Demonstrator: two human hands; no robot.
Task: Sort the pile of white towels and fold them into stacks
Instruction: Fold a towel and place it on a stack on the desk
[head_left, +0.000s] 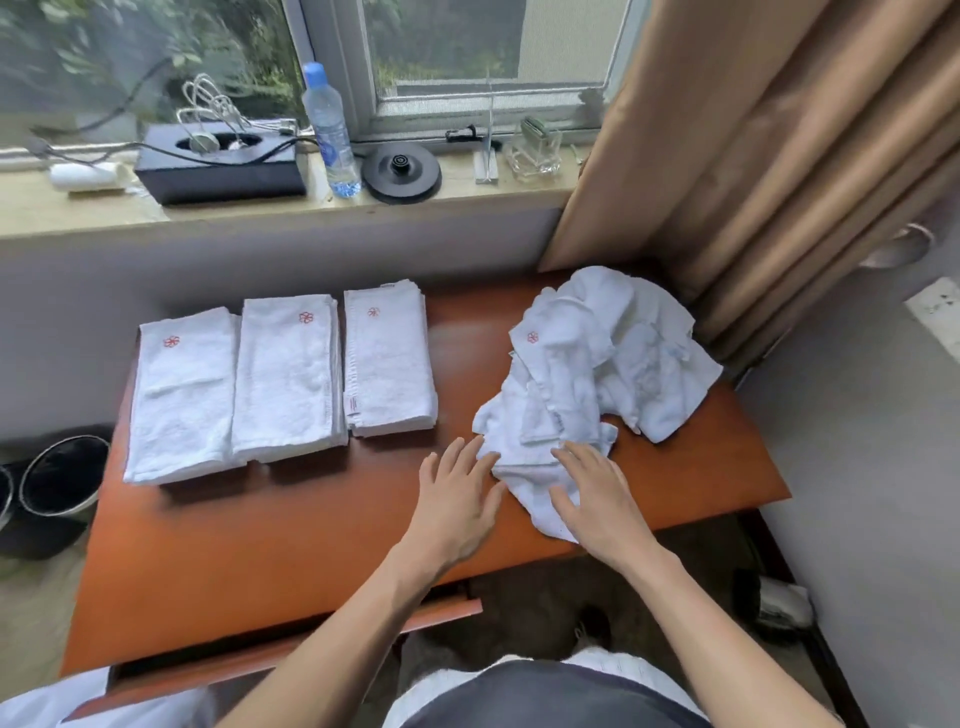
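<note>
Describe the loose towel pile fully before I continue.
The towel pile is white terry cloth, crumpled and unfolded, several pieces tangled, one showing a small red flower mark. It lies on the right half of the table, its far edge near the curtain. The right hand rests flat on its near corner; the left hand touches its left edge.
</note>
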